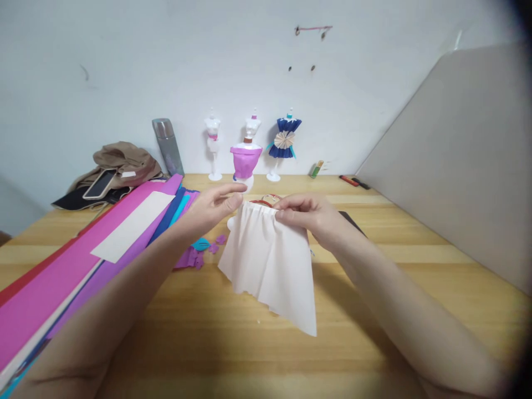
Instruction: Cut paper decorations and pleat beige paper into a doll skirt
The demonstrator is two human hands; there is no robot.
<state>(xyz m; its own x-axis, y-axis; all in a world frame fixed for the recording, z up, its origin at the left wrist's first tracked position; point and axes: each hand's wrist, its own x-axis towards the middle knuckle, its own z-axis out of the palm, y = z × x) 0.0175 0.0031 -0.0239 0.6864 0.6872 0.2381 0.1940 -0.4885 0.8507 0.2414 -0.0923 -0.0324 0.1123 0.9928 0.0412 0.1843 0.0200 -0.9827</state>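
A piece of white crepe paper point(266, 255), gathered into small pleats along its top edge, hangs above the table and flares toward the bottom. My right hand point(310, 213) pinches its top edge near the right corner between thumb and fingers. At the upper left corner is my left hand point(216, 206), fingers stretched out and thumb apart from the index finger. Whether that thumb touches the paper I cannot tell. Behind the pleated edge, red-handled scissors point(261, 203) show only in part.
Three small dress-form mannequins stand at the back: one white point(213, 144), one in purple paper point(245, 162), one in navy point(286, 136). Coloured paper sheets point(83, 238), a phone point(100, 184), brown cloth point(124, 158) and a flask point(168, 147) lie left. Purple cutouts point(198, 259) are scattered nearby.
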